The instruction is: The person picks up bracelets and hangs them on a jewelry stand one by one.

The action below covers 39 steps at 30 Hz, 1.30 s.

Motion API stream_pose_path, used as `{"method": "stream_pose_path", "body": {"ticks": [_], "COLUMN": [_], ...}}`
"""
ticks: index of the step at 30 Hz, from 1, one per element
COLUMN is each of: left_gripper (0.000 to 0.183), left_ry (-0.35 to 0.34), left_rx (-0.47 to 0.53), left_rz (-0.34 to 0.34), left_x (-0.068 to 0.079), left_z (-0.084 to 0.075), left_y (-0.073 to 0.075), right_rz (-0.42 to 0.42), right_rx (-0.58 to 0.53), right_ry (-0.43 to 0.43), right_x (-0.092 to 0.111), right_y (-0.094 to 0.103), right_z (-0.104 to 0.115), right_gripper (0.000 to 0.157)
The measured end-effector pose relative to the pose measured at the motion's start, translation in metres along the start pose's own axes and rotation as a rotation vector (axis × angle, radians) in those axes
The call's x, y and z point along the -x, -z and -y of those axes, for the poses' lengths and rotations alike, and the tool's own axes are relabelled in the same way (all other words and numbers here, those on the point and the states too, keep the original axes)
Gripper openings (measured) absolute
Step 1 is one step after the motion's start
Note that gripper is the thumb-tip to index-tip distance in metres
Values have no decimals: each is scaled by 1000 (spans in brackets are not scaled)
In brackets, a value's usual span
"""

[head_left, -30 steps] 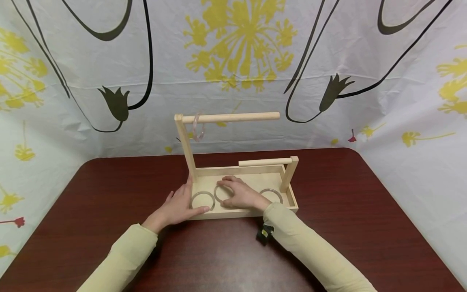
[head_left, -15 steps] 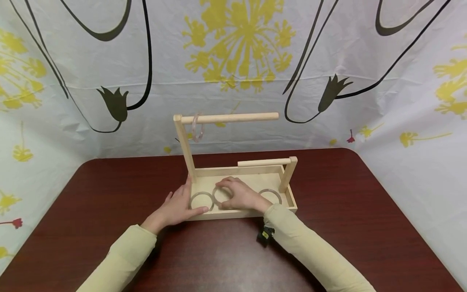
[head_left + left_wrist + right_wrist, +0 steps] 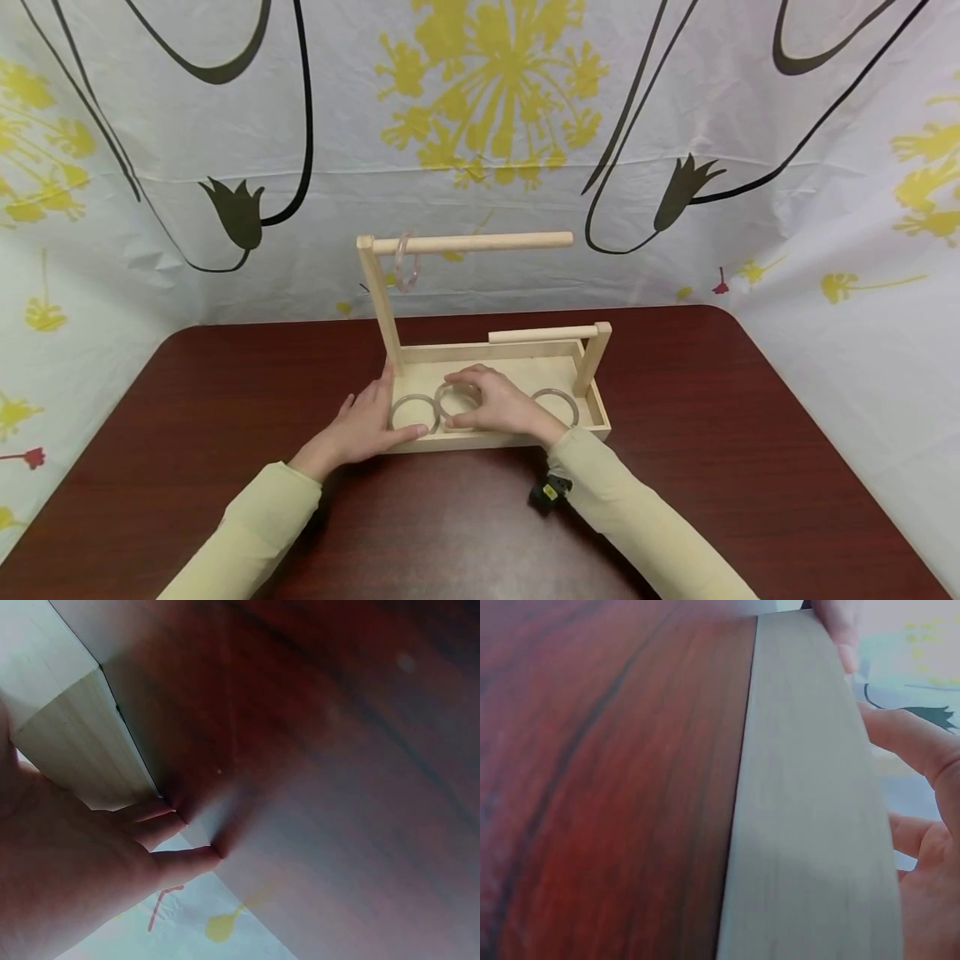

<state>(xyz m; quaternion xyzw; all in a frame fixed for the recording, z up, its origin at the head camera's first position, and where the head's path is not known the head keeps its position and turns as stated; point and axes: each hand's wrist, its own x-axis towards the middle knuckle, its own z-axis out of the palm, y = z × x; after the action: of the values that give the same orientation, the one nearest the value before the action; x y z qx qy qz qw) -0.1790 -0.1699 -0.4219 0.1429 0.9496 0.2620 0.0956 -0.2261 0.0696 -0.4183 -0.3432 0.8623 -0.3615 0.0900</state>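
Note:
A pale wooden tray (image 3: pixel 495 442) stands on the table, with a tall arm (image 3: pixel 480 242) at its left and a short arm (image 3: pixel 543 334) at its right. One bangle (image 3: pixel 406 263) hangs on the tall arm. Inside the tray lie a left bangle (image 3: pixel 412 397) and a right bangle (image 3: pixel 557 391). Between them, my right hand (image 3: pixel 498 404) pinches the middle bangle (image 3: pixel 439 402) between thumb and fingers, partly hiding it. My left hand (image 3: pixel 363 425) rests against the tray's left end, fingers straight along the outside, thumb over the front rim by the left bangle.
The dark red-brown table (image 3: pixel 480 525) spreads around the tray. A patterned white curtain (image 3: pixel 480 192) hangs behind and along both sides. A small black device (image 3: pixel 550 492) sits under my right wrist.
My right thumb has slid slightly left along the front of the middle bangle. That bangle has shifted a little left, closer to the left one. My left hand has stayed in place.

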Motion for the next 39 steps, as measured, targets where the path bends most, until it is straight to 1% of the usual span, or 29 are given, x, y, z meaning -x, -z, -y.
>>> {"method": "stream_pose_path", "body": {"ticks": [6, 14, 21, 32, 39], "left_gripper": [115, 116, 115, 115, 116], "left_ry": [7, -4, 3, -8, -5], "left_rx": [-9, -4, -8, -9, -19], "left_rz": [-4, -7, -4, -9, -10], "left_x": [-1, -1, -2, -2, -3], "left_z": [1, 3, 1, 2, 4], "left_y": [0, -1, 0, 0, -1], "right_rz": [-17, -58, -70, -87, -88], "right_rx": [-18, -18, -41, -39, -33], "right_ry": [15, 48, 51, 57, 47], "right_x": [7, 13, 17, 23, 24], "right_y": [4, 9, 15, 21, 23], "right_z": [7, 18, 26, 33, 32], "right_gripper": [61, 62, 63, 62, 62]}}
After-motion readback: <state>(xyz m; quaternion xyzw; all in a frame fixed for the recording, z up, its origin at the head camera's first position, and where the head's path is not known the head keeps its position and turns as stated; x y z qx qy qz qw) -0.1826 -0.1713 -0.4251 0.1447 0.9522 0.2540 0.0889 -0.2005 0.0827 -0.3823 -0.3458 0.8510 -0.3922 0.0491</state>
